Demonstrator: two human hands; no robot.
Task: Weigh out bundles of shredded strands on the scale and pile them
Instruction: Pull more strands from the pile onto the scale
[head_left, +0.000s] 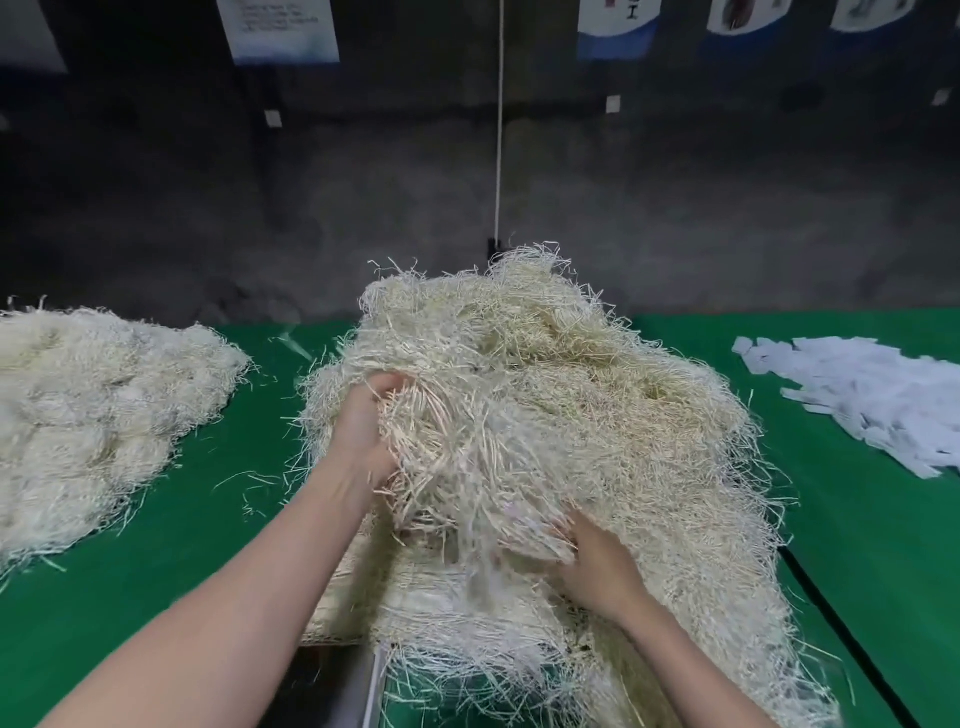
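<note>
A blurred bundle (467, 467) of pale shredded strands is held at the centre of the frame, against the near side of a large heap (571, 374) of the same strands. It is gripped at its upper left by the left hand (358, 431), whose fingers (387, 384) are curled into it. Its lower right is met by the right hand (597, 571); those fingers are sunk among the strands, and whether they are curled cannot be told. The heap is carried by a green surface (156, 597). A second pile (93, 405) of strands is seen at the left edge and white paper slips (872, 395) at the right. A black cable (841, 634) is laid across the lower right.
</note>
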